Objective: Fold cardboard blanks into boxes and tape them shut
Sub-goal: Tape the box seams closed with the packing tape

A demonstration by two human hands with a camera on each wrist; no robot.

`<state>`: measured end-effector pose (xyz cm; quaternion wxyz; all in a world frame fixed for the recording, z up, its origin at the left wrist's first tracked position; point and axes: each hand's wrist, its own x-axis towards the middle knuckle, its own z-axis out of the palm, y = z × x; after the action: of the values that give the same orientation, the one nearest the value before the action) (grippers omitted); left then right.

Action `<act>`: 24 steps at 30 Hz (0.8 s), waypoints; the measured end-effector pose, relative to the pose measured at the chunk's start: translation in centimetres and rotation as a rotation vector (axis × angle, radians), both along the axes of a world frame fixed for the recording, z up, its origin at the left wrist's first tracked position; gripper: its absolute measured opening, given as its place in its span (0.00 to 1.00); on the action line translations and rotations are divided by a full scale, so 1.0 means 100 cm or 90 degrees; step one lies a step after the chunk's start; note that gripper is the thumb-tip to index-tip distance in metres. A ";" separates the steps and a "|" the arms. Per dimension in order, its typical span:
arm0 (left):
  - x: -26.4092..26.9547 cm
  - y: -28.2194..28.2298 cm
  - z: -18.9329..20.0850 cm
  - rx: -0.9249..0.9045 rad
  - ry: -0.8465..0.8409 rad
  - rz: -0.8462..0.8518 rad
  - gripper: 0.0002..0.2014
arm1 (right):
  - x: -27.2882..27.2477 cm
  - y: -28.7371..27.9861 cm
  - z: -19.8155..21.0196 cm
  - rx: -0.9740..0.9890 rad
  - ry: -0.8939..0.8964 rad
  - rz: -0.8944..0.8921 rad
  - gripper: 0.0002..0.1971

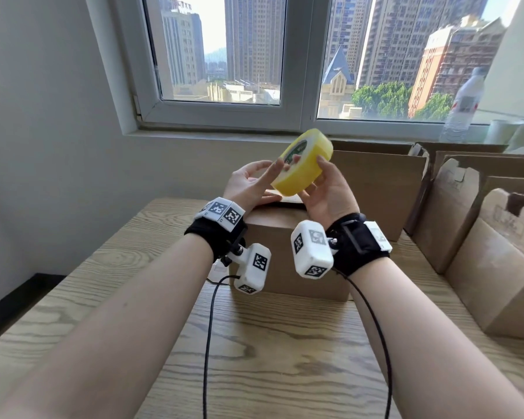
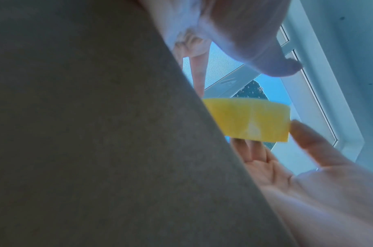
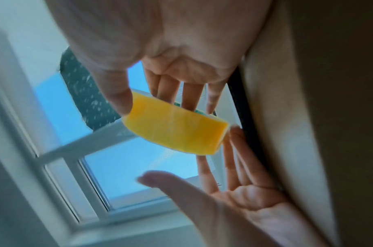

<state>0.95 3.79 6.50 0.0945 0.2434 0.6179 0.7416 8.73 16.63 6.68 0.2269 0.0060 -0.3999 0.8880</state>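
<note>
We're on the taping step: the box (image 1: pixel 288 246) stands folded on the table (image 1: pixel 109 300), just under our wrists. Our right hand (image 1: pixel 330 195) grips the tape roll (image 1: pixel 304 161) by its rim, tilted, above the box. Our left hand (image 1: pixel 248 184) is spread flat, fingertips at the roll's face. Next, we reckon, comes finding the loose tape end and peeling it free, which calls for a fingernail and a steady roll.
</note>
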 end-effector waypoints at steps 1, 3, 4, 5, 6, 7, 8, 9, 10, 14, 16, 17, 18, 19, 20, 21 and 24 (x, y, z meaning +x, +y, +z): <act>-0.002 0.000 -0.001 -0.004 0.004 0.011 0.40 | 0.001 0.003 0.002 -0.057 -0.008 0.021 0.15; -0.008 0.000 -0.003 -0.046 0.024 0.046 0.39 | 0.005 0.004 0.003 -0.089 -0.027 0.061 0.20; -0.011 0.001 -0.005 -0.080 0.044 0.069 0.37 | 0.006 0.004 0.003 -0.087 -0.031 0.075 0.21; -0.014 0.001 -0.007 -0.113 0.069 0.089 0.34 | 0.008 0.003 0.003 -0.087 -0.037 0.082 0.21; -0.016 0.001 -0.008 -0.137 0.093 0.100 0.30 | 0.010 0.000 0.004 -0.095 -0.035 0.093 0.21; -0.018 0.001 -0.009 -0.154 0.110 0.101 0.28 | 0.012 -0.002 0.005 -0.097 -0.036 0.095 0.21; -0.019 0.001 -0.010 -0.166 0.122 0.096 0.26 | 0.014 -0.004 0.007 -0.098 -0.028 0.104 0.21; -0.019 0.001 -0.011 -0.175 0.132 0.086 0.23 | 0.016 -0.005 0.008 -0.086 -0.023 0.113 0.23; -0.018 0.002 -0.011 -0.182 0.138 0.076 0.21 | 0.017 -0.006 0.009 -0.068 -0.020 0.124 0.24; -0.022 0.006 -0.011 -0.223 0.143 0.102 0.14 | 0.020 -0.005 0.010 -0.017 -0.019 0.135 0.22; -0.024 0.009 -0.011 -0.230 0.127 0.115 0.15 | 0.018 -0.004 0.008 -0.035 -0.022 0.125 0.24; -0.025 0.010 -0.012 -0.230 0.118 0.120 0.16 | 0.018 -0.004 0.008 -0.040 -0.017 0.128 0.25; -0.027 0.011 -0.012 -0.232 0.111 0.127 0.17 | 0.017 -0.004 0.008 -0.043 -0.009 0.127 0.24; -0.028 0.011 -0.013 -0.239 0.105 0.136 0.18 | 0.016 -0.004 0.007 -0.038 -0.008 0.117 0.23; -0.028 0.011 -0.013 -0.244 0.096 0.146 0.18 | 0.014 -0.004 0.007 -0.030 -0.013 0.104 0.22; -0.028 0.012 -0.012 -0.245 0.085 0.157 0.18 | 0.013 -0.004 0.007 -0.013 -0.022 0.090 0.20; -0.028 0.012 -0.009 -0.220 0.052 0.173 0.15 | 0.010 -0.007 0.006 0.041 -0.052 0.043 0.13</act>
<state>-1.82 4.94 5.56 0.0093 0.1680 0.7661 0.6203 9.73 15.91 7.24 0.1798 -0.0098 -0.4368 0.8813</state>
